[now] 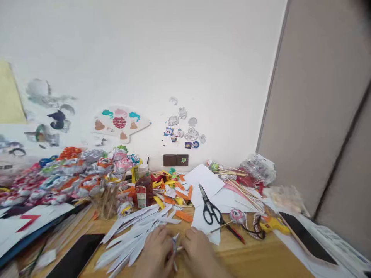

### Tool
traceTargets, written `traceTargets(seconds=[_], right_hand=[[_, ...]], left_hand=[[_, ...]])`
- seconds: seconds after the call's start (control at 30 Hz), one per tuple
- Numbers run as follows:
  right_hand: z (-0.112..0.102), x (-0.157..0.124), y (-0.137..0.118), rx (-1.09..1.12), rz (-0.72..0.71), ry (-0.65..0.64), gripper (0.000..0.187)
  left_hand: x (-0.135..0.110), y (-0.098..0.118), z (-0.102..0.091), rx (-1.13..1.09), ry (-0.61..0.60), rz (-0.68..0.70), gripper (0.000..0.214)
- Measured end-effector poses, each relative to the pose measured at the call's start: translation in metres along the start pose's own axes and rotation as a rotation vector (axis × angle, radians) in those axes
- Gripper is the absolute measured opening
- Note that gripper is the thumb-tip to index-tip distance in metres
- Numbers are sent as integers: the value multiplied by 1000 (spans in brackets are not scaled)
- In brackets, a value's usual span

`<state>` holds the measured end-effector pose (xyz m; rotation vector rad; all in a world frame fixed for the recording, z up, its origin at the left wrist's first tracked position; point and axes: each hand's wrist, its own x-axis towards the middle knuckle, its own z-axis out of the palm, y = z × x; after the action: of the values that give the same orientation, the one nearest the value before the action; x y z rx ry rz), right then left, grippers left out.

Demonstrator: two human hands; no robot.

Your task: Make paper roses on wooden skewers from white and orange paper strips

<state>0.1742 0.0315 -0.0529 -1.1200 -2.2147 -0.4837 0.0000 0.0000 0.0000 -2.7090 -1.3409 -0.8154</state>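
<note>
Centrally, at the bottom edge of the frame, the left hand (155,251) and the right hand (199,251) meet over the wooden table (255,258). Both are curled, and their fingertips appear to pinch a small pale piece (176,245) between them; motion blur hides its exact shape. Fanned out to the left of the hands and touching them lie many white paper strips (136,235), pointed at their ends, with a dark flat screen (77,256) at lower left. Just above and to the right rest black-handled scissors (210,208), lying partly open on white sheets (208,181). Behind the strips stand a red bottle (144,191) and a litter of orange and yellow scraps (171,191). Wooden skewers (234,175) lie at centre right, and a heap of crumpled coloured wrappings (72,173) fills the left. As a judgement, the work looks to be midway: a large stock of strips is already cut and piled, one piece is in hand, and uncut sheets, skewers and scraps lie unused beyond the hands.
</note>
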Motion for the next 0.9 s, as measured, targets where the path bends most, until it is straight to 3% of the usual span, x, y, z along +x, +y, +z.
traceTargets(seconds=[0.3, 0.5, 0.9], right_hand=[[-6, 3, -5, 32, -11, 33, 13], [-23, 9, -8, 121, -30, -37, 7], [-25, 8, -10, 152, 0, -85, 10]], left_hand=[[2, -3, -1, 26, 10, -6, 17], [6, 4, -10, 6, -4, -71, 22], [10, 3, -8, -42, -32, -99, 27]])
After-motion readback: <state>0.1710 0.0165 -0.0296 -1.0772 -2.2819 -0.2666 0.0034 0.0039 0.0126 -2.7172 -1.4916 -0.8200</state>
